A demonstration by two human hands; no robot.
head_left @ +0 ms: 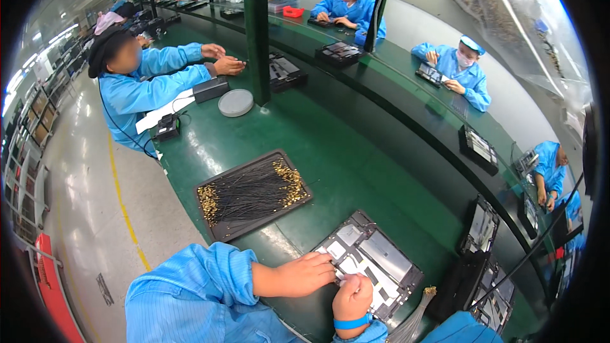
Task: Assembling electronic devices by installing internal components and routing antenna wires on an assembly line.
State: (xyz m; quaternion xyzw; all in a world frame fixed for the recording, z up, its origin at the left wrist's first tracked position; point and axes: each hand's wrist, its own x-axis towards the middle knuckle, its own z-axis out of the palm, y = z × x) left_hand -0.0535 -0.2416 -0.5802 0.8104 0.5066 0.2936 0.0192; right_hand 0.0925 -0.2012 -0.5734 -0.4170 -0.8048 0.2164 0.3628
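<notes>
"Where is the main object lying?"

"A flat, opened electronic device [375, 260] is lying on the green workbench [337, 171], to the right of the cable tray [270, 216] and nearer the wearer. A strip of bare bench is separating the two. The device is showing white and silver parts inside a black frame."

"What is the left hand doing?"

"The left hand [305, 274] is resting nearer the wearer than the tray, its fingers lying over the device's left edge. They are extending close together, with the tips above a white area. I cannot tell whether they are pinching anything."

"And the right hand?"

"The right hand [352, 298] is resting over the device's near side, farther right of the tray. Its fingers are curling inward, the thumb lying near them; I cannot tell what, if anything, they are pinching. A blue band [353, 323] is circling the wrist."

"What is surrounding them?"

"The tray is holding many thin black cables [254, 189] with gold-coloured ends. Right of the tray, past the hands, a bundle of pale strands [413, 317] is lying beside the device. Beyond the tray, a round grey object [236, 103] is resting near a co-worker [143, 86] in blue, who is holding both hands out."
</notes>
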